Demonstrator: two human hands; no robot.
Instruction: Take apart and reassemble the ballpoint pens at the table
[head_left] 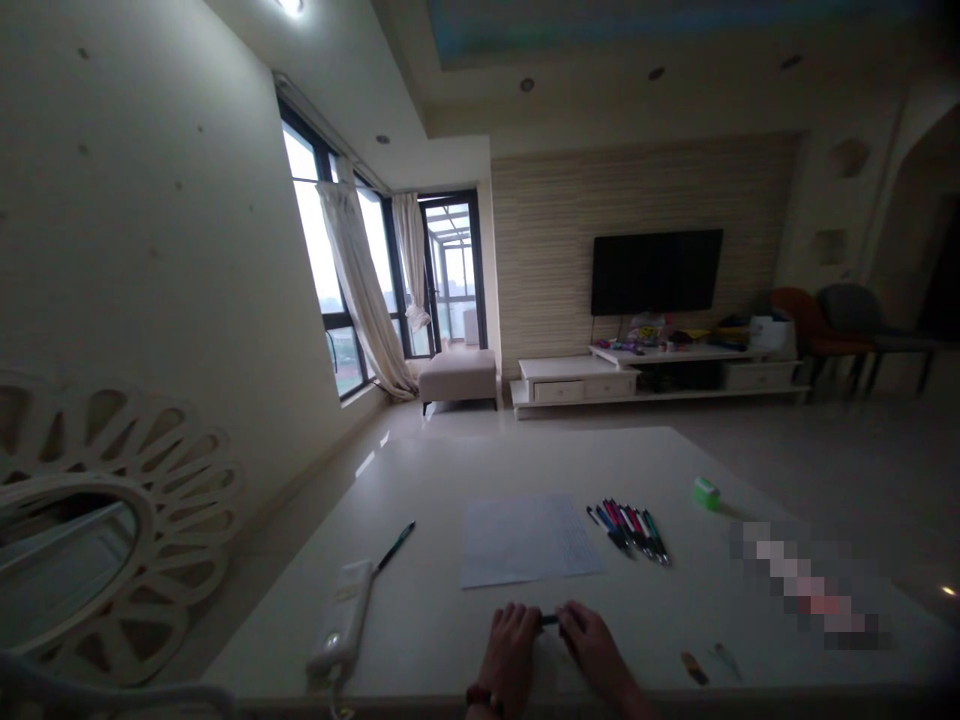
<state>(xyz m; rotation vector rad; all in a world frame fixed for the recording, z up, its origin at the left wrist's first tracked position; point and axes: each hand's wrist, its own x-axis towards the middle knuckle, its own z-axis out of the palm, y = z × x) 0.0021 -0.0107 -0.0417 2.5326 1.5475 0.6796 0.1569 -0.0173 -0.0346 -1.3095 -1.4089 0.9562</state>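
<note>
Near the front edge of the white table, my left hand [513, 648] and my right hand [592, 648] grip a dark pen [550, 619] between them. Only a short middle stretch of it shows; closed fingers cover both ends. Just beyond my hands lies a sheet of paper [517, 545], with faint marks on its right part. A row of several pens [630, 530] in different colours rests to the right of the sheet. One more dark green pen [395, 546] lies by itself at the left.
A white power strip [341, 620] with a cord lies at the left. To the right are a small green-and-white item [706, 492], a brownish piece [694, 668] and a thin pale item [726, 660]. A blurred patch hides something. Beyond the table stand an ottoman [457, 378] and a TV cabinet [555, 375].
</note>
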